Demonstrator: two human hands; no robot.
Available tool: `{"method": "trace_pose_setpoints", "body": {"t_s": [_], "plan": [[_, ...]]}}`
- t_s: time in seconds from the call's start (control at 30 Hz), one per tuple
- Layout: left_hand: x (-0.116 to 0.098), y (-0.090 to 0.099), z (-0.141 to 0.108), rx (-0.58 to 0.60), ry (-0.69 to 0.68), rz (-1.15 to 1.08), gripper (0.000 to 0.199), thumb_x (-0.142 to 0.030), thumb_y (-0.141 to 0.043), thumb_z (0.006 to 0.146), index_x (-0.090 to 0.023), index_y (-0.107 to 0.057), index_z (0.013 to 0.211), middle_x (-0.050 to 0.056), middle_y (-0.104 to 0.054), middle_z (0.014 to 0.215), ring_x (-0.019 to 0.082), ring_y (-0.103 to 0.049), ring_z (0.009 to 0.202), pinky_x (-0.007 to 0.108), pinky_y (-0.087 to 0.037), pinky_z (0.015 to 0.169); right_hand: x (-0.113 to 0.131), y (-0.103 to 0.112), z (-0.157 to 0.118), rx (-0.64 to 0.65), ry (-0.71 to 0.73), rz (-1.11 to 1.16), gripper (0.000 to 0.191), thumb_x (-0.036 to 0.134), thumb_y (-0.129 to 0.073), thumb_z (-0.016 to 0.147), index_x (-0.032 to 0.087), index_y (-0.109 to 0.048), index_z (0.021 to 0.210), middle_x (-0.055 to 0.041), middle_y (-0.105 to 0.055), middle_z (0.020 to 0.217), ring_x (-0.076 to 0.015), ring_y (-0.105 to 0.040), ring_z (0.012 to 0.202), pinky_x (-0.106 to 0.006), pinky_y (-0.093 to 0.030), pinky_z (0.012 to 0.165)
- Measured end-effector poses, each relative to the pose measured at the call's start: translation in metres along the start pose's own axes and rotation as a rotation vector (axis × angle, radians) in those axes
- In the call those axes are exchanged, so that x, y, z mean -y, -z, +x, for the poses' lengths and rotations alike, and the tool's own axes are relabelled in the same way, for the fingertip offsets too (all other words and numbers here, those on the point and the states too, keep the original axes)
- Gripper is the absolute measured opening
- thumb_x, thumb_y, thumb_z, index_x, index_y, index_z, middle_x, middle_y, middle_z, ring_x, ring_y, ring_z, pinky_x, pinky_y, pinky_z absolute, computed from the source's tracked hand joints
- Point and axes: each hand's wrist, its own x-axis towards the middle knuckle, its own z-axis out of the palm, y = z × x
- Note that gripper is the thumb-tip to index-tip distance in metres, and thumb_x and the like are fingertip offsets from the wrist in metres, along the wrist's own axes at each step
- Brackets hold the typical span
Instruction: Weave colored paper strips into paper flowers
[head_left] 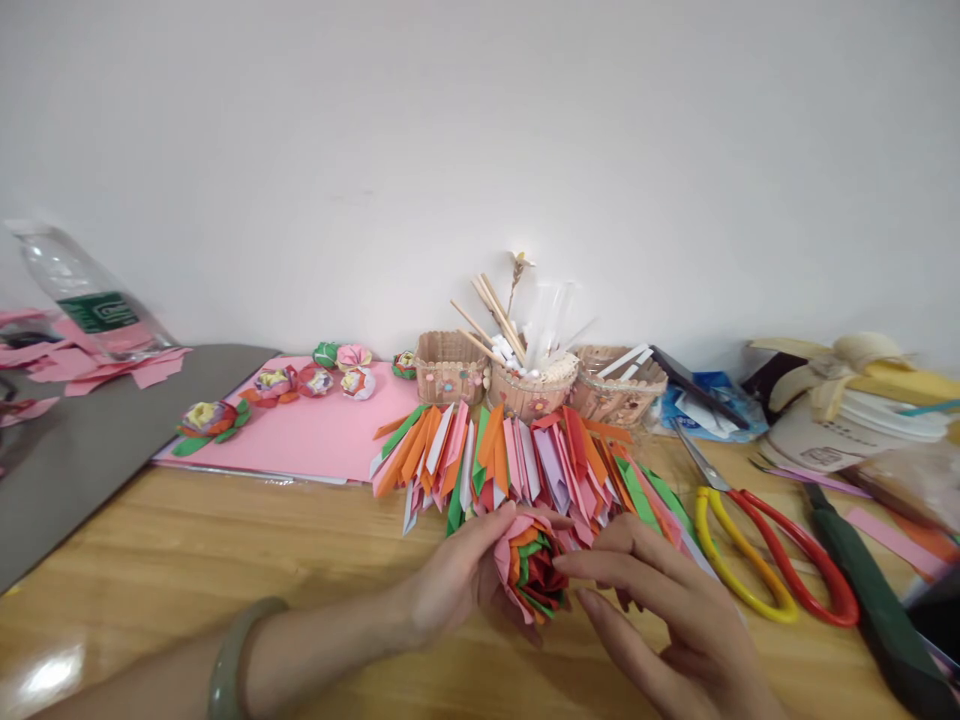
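Observation:
A layered paper flower, pink outside with orange, green and dark red petals within, is held above the table's front part. My left hand is closed around its left side and underside; some fingers are hidden behind it. A green bangle circles the left wrist. My right hand has its index fingertip at the flower's dark red middle, the thumb a little apart below it. Just behind both hands lies a row of folded paper strips in pink, orange, green, white, red and lilac.
Several finished paper flowers lie on pink paper sheets. Behind the strips stand small baskets with sticks and tubes. Scissors, a dark green tool and a lidded tub are right. A bottle leans far left.

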Motion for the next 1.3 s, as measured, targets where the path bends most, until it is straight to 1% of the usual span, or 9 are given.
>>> {"method": "trace_pose_setpoints", "body": {"t_s": [0.23, 0.33, 0.53, 0.6, 0.73, 0.83, 0.9, 1.13, 1.3], "plan": [[0.004, 0.001, 0.001, -0.107, -0.023, 0.182, 0.057, -0.055, -0.044, 0.078, -0.013, -0.053, 0.115, 0.005, -0.060, 0.069, 0.013, -0.056, 0.058, 0.027, -0.050, 0.056, -0.009, -0.009, 0.001, -0.018, -0.004, -0.052, 0.016, 0.012, -0.055, 0.080, 0.022, -0.061, 0.089, -0.0011, -0.058, 0.075, -0.0116, -0.059, 0.067, -0.020, -0.049, 0.056], [0.005, 0.000, 0.000, -0.154, -0.035, 0.237, 0.063, -0.060, -0.046, 0.075, -0.013, -0.050, 0.117, 0.004, -0.058, 0.072, 0.015, -0.057, 0.061, 0.031, -0.050, 0.061, -0.013, -0.012, -0.002, -0.061, 0.038, -0.146, 0.017, 0.011, -0.055, 0.081, 0.021, -0.060, 0.093, -0.0018, -0.058, 0.074, -0.0120, -0.058, 0.065, -0.022, -0.048, 0.055], [0.003, -0.003, -0.001, -0.157, -0.017, 0.272, 0.057, -0.057, -0.047, 0.075, -0.014, -0.053, 0.112, 0.000, -0.052, 0.066, 0.014, -0.055, 0.062, 0.033, -0.050, 0.066, -0.015, -0.014, -0.008, -0.087, 0.079, -0.223, 0.015, 0.009, -0.056, 0.079, 0.020, -0.061, 0.088, -0.0014, -0.057, 0.068, -0.0113, -0.054, 0.058, -0.022, -0.044, 0.050], [0.005, -0.002, 0.001, -0.141, -0.013, 0.250, 0.053, -0.056, -0.047, 0.076, -0.014, -0.056, 0.108, 0.000, -0.052, 0.063, 0.014, -0.056, 0.062, 0.032, -0.050, 0.065, -0.012, -0.013, -0.005, -0.049, -0.016, -0.135, 0.013, 0.011, -0.054, 0.079, 0.021, -0.062, 0.083, -0.0010, -0.057, 0.068, -0.0109, -0.054, 0.057, -0.021, -0.043, 0.050], [0.007, 0.003, 0.005, -0.120, 0.010, 0.184, 0.049, -0.054, -0.047, 0.077, -0.014, -0.059, 0.101, 0.004, -0.058, 0.071, 0.013, -0.057, 0.060, 0.026, -0.050, 0.057, -0.009, -0.007, 0.007, 0.069, -0.388, 0.144, 0.014, 0.022, -0.054, 0.077, 0.020, -0.061, 0.065, 0.0007, -0.053, 0.060, -0.0113, -0.049, 0.052, -0.020, -0.040, 0.045], [0.007, 0.005, 0.006, -0.101, 0.023, 0.144, 0.047, -0.052, -0.044, 0.079, -0.014, -0.060, 0.102, 0.005, -0.059, 0.071, 0.012, -0.057, 0.056, 0.024, -0.049, 0.052, -0.010, -0.003, 0.013, 0.051, -0.604, 0.353, 0.019, 0.033, -0.056, 0.075, 0.019, -0.059, 0.062, 0.0019, -0.050, 0.058, -0.0121, -0.048, 0.054, -0.021, -0.040, 0.048], [0.007, 0.005, 0.006, -0.081, 0.024, 0.126, 0.047, -0.051, -0.040, 0.082, -0.013, -0.060, 0.102, 0.006, -0.060, 0.071, 0.012, -0.057, 0.056, 0.024, -0.049, 0.052, -0.009, 0.000, 0.014, 0.012, -0.647, 0.400, 0.020, 0.036, -0.057, 0.075, 0.020, -0.059, 0.064, 0.0022, -0.050, 0.059, -0.0123, -0.048, 0.056, -0.022, -0.040, 0.051], [0.005, 0.004, 0.003, -0.072, 0.006, 0.096, 0.043, -0.045, -0.037, 0.085, -0.014, -0.059, 0.104, 0.006, -0.061, 0.072, 0.012, -0.054, 0.056, 0.025, -0.050, 0.053, -0.001, 0.000, 0.009, 0.082, -0.399, 0.272, 0.024, 0.030, -0.052, 0.081, 0.020, -0.066, 0.064, -0.0013, -0.057, 0.063, -0.0133, -0.053, 0.059, -0.023, -0.041, 0.052], [0.003, 0.003, 0.003, -0.103, -0.079, 0.108, 0.048, -0.051, -0.043, 0.081, -0.014, -0.058, 0.108, 0.007, -0.061, 0.074, 0.014, -0.057, 0.061, 0.025, -0.048, 0.054, -0.004, -0.002, 0.005, -0.028, -0.327, 0.204, 0.015, 0.026, -0.054, 0.081, 0.020, -0.066, 0.074, -0.0014, -0.057, 0.063, -0.0129, -0.053, 0.056, -0.022, -0.040, 0.045]]}}
